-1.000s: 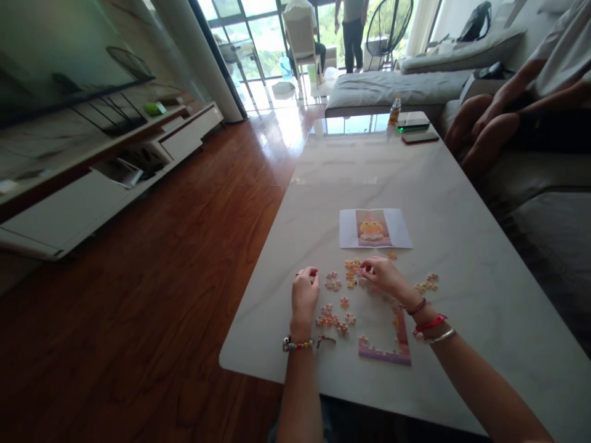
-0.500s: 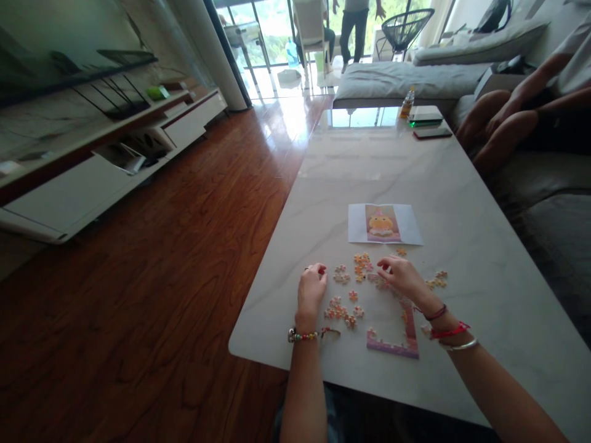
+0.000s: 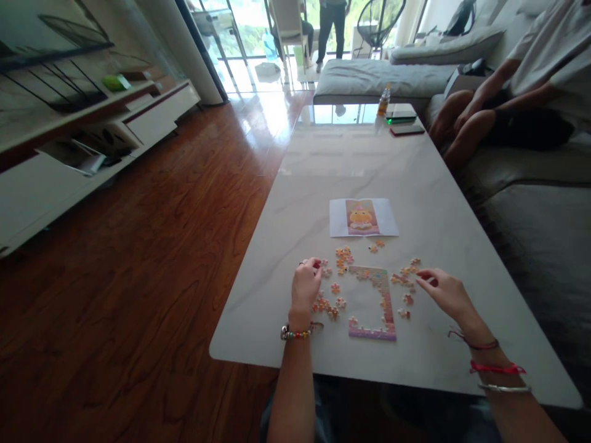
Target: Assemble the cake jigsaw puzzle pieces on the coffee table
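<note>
My left hand rests at the left of the puzzle, fingers curled beside a few loose pale puzzle pieces; whatever its fingertips hold is hidden. My right hand hovers at the right, thumb and index finger apart, with its fingertips at a cluster of orange and pinkish puzzle pieces. Between the hands lies a partly joined puzzle border, with top, right and bottom sides linked. More loose puzzle pieces lie left of it. Yellow puzzle pieces sit near its upper left corner.
A creased reference sheet with a yellow character picture lies beyond the pieces on the marble-look table. At the far end stand a bottle and phones. A person sits on the sofa at right; others are by the window.
My right hand has moved right, from above the puzzle's top edge to the loose pieces at the right, uncovering the border. My left hand stays in nearly the same place. The view has shifted.
</note>
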Demonstrator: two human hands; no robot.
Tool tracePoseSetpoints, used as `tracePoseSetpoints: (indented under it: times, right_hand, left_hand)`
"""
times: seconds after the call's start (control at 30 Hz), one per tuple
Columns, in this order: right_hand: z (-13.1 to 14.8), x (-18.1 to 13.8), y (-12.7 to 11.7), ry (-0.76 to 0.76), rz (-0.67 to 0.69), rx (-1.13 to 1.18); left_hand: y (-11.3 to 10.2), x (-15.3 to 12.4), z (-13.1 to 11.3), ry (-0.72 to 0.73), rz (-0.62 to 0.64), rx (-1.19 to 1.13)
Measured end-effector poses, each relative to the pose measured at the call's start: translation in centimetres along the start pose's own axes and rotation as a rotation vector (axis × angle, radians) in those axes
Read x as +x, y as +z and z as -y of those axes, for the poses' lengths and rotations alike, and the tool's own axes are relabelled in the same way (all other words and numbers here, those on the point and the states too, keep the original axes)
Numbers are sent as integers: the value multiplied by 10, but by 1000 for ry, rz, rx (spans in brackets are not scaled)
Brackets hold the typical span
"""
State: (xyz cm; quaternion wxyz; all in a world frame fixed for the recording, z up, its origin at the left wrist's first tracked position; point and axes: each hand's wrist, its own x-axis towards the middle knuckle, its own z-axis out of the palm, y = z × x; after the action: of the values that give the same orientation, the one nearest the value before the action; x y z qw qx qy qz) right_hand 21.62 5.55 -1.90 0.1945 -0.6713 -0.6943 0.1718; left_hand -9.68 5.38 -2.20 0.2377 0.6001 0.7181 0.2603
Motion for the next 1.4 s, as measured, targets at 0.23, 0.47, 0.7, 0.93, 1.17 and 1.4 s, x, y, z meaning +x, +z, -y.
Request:
tracePoseSetpoints:
  times: [0.23, 0.47, 0.7, 0.93, 1.17, 1.4]
  right_hand:
    - [-16, 9, 1, 114, -52, 50]
    - [-12, 9, 14, 97, -27, 146]
    - [-3, 1, 21, 2, -23, 182]
    - [-6, 2, 24, -17, -50, 141]
    - [-9, 2, 23, -57, -16, 108]
    - [-11, 3, 32, -64, -37, 103]
  left_hand:
    - [26, -10, -44, 252, 65, -98]
    - [34, -16, -50, 248, 131, -52]
    - [11, -29, -37, 62, 80, 105]
    - [8, -32, -22, 24, 82, 100]
    - [9, -29, -19, -13, 59, 126]
    - [12, -31, -22, -23, 47, 152]
